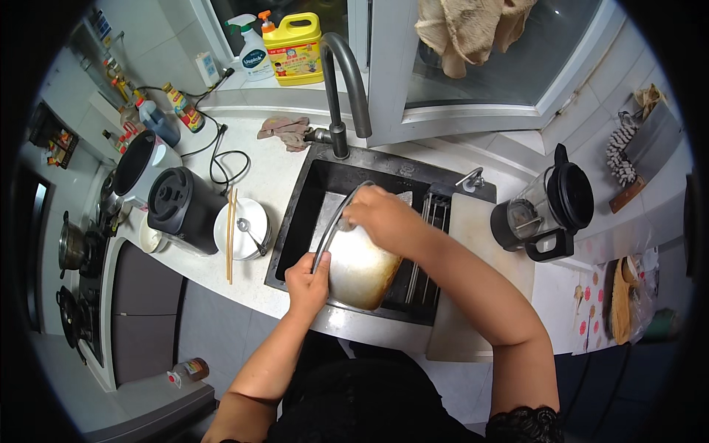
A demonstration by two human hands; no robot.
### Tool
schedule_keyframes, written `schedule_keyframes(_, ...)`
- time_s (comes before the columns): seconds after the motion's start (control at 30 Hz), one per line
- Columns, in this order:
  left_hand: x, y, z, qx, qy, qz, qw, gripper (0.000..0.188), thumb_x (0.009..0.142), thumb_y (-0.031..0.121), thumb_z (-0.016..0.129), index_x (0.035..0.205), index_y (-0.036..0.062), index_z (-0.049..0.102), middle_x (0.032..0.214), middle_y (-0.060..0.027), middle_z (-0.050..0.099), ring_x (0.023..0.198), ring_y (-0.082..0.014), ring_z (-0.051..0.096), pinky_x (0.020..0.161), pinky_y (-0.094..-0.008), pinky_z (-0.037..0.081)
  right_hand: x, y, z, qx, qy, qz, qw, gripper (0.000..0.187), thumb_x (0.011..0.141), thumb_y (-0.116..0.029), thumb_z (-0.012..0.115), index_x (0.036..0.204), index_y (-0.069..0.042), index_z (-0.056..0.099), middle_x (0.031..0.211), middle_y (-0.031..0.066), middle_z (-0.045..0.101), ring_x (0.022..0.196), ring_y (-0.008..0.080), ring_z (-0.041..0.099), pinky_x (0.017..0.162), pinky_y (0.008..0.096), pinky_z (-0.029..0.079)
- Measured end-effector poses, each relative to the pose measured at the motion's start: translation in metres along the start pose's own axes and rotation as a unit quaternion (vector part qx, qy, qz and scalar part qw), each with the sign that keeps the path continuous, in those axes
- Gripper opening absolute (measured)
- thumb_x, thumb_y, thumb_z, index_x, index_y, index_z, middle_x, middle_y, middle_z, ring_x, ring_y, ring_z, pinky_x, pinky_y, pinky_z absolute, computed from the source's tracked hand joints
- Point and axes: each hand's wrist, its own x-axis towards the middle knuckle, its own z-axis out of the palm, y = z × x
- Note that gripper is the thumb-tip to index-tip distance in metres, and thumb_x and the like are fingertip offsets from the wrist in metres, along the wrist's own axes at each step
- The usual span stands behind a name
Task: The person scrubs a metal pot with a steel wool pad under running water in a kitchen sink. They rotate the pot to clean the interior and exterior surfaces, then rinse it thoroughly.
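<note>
A silvery metal pot (362, 266), browned along its lower edge, is tilted on its side over the dark sink (301, 192). Its dark rim faces left, away from most of the view. My left hand (306, 284) is closed around the near part of that rim, thumb on top. Farther up, my right hand (384, 221) presses curled fingers against the pot's outer wall close to the rim. Whatever those fingers may hold is hidden beneath them. Behind the sink rises a grey faucet (343, 81), its spout end above and beyond my right hand.
A drying rack (419, 284) spans the sink's right side, beside a cutting board (476, 284). A blender jug (543, 210) stands farther right. To the left are stacked white bowls (252, 214) with chopsticks (230, 244) and a spoon. A cloth (284, 133) lies near the faucet.
</note>
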Motion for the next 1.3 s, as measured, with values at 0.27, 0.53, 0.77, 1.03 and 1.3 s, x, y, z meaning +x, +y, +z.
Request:
schedule_keyframes(0.27,-0.004,-0.003,-0.002,-0.024,-0.004,-0.007,1.0,0.032,0.089,0.021,0.064,0.068,-0.0017,0.056,0.049,-0.0023,0.043,0.047,-0.0073,0.038,0.044,-0.0268,0.033,0.0,-0.01,-0.014,-0.015,-0.007,-0.033,0.999,0.017,0.078,-0.005,0.053,0.088,-0.005,0.067,0.085,0.011,0.056,0.088,0.0285,0.055,0.076,0.0374,0.047)
schedule_keyframes(0.53,-0.005,-0.004,-0.003,-0.004,0.001,0.025,1.0,0.028,0.088,0.017,0.065,0.068,-0.0011,0.057,0.048,-0.0039,0.045,0.045,-0.0083,0.04,0.043,-0.0267,0.033,-0.005,-0.005,-0.011,-0.036,0.016,-0.071,0.997,0.018,0.077,-0.005,0.053,0.09,-0.005,0.066,0.086,0.0094,0.054,0.088,0.0279,0.054,0.073,0.0373,0.046)
schedule_keyframes(0.77,-0.003,0.0,-0.006,0.003,0.007,0.059,0.998,0.027,0.087,0.015,0.065,0.067,-0.0008,0.056,0.048,-0.0044,0.045,0.044,-0.0088,0.041,0.043,-0.0266,0.034,-0.005,0.002,-0.022,-0.035,0.042,-0.004,0.998,0.019,0.076,-0.006,0.053,0.09,-0.005,0.065,0.086,0.0097,0.055,0.088,0.0286,0.054,0.074,0.038,0.045)
schedule_keyframes(1.03,-0.003,-0.007,-0.008,0.004,-0.006,0.041,0.999,0.027,0.087,0.015,0.064,0.068,-0.0008,0.056,0.048,-0.0042,0.047,0.044,-0.0086,0.042,0.044,-0.0266,0.035,-0.006,-0.014,-0.009,-0.069,0.032,-0.07,0.995,0.015,0.078,-0.01,0.051,0.087,-0.005,0.062,0.084,0.0101,0.053,0.085,0.0281,0.053,0.072,0.0381,0.044)
schedule_keyframes(1.3,0.003,-0.009,-0.004,-0.039,-0.002,0.016,0.999,0.029,0.089,0.019,0.063,0.069,-0.0013,0.057,0.049,-0.0012,0.046,0.046,-0.0068,0.04,0.044,-0.0259,0.034,-0.003,-0.025,-0.011,-0.094,-0.013,-0.084,0.992,0.025,0.075,-0.002,0.053,0.098,-0.004,0.064,0.091,0.01,0.056,0.091,0.0289,0.055,0.078,0.0375,0.046)
